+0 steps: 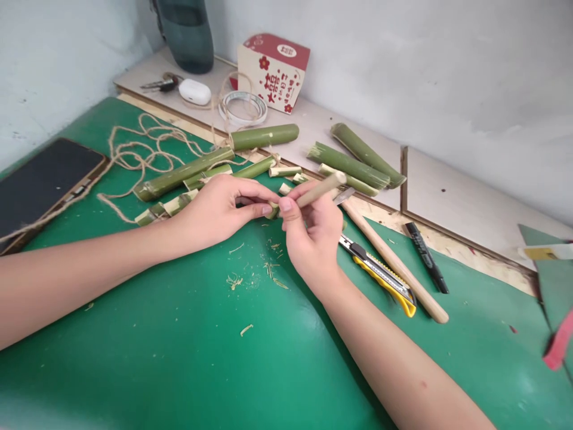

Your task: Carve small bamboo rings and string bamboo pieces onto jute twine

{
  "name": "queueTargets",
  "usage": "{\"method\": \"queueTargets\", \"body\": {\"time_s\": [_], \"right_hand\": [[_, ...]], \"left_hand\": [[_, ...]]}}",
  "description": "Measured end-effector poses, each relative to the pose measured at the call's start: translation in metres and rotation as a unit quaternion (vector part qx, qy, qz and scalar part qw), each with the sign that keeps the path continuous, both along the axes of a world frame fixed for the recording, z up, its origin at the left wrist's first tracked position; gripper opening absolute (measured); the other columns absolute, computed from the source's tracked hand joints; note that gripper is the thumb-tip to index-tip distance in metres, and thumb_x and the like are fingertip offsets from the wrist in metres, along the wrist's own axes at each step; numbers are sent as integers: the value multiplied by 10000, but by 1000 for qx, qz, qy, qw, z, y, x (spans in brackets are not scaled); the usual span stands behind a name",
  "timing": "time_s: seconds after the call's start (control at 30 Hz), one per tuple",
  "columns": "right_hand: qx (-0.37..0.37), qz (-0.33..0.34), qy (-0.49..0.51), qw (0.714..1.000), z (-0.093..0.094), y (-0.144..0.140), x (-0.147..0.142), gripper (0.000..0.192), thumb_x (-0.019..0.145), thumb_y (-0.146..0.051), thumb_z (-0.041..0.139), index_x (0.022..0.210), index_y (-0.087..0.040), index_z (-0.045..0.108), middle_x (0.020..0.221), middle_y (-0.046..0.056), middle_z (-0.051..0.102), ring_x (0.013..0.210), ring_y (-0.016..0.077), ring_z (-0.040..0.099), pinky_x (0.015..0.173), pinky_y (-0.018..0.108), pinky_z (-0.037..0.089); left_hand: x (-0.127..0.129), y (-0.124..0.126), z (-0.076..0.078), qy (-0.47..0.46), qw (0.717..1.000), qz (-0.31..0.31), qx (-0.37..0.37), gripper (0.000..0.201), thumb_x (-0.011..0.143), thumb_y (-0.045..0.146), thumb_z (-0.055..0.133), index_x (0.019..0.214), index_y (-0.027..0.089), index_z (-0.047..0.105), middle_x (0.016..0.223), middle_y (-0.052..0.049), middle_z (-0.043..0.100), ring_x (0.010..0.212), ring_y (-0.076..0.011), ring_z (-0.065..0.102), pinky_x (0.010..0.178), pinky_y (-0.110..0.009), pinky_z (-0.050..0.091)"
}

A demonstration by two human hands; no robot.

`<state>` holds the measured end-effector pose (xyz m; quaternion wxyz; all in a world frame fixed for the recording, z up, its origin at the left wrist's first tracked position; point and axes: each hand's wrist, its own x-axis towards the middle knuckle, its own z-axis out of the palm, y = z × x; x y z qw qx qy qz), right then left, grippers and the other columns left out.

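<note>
At far left a dark tablet [42,179] lies on the green tabletop [179,358], with loose twine [143,146] trailing from it toward the bamboo. Beyond the twine, on the pale ledge [470,203] by the wall, sit keys [159,83], a white earbud case [194,92], a dark bottle [188,33], a tape roll [244,107] and a red-and-white box [273,71]. Long green bamboo stalks [188,170] and short split pieces [165,208] lie just behind the left hand [219,209]. That hand's grip is pressed together, thumb and fingers pinching a small bamboo piece [273,210] held above the tabletop at centre. The right hand [313,233] meets it there, its grip closed around a wooden-handled tool [320,188] whose working end touches the small piece; the blade itself cannot be made out. Green shavings [268,272] are scattered beneath both hands. To the right lie 3 more bamboo stalks [358,161], a yellow utility knife [380,275], a wooden handle [394,263] just beside it, and a black marker [425,257].
</note>
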<state>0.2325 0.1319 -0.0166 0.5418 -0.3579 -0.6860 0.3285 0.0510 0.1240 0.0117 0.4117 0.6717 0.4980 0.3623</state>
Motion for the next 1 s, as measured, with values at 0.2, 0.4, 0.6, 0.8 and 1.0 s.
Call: {"method": "queueTargets", "body": {"time_s": [0.2,0.4,0.6,0.8,1.0], "right_hand": [[20,-7,30,999,0,0,0,171,1026,-364,629,932,-235,565,853,-10,578,667,108,539,588,283,465],[3,-14,42,999,0,-1,-1,178,1023,-381,636,943,-235,574,861,-9,580,655,105,528,578,283,454],[8,-10,27,1000,1,-1,-1,189,1017,-386,643,931,-234,571,854,-6,591,661,111,532,584,290,455],[8,-5,23,1000,1,-2,-2,182,1018,-372,643,924,-232,575,830,-13,584,657,109,525,588,290,446],[17,0,-14,1000,1,-2,-3,201,1026,-388,619,914,-229,567,838,-5,588,659,111,519,576,286,442]], "left_hand": [[0,0,-1,-9,1000,2,-4,204,898,349,769,1046,241,856,1074,-36,829,986,-238,772,907,-342,635],[-1,0,-1,-3,1000,6,-9,213,899,362,769,1048,238,856,1062,-43,830,968,-237,773,890,-340,635],[-1,0,-2,1,1000,3,-1,223,895,385,769,1041,241,857,1057,-43,829,966,-240,773,886,-344,637],[-1,-1,-1,10,1000,-3,16,200,909,356,758,1041,243,857,1053,-41,826,962,-228,767,887,-332,625],[0,0,0,24,1000,-3,18,205,922,383,744,1027,246,856,1038,-39,824,958,-227,764,886,-330,619]]}}
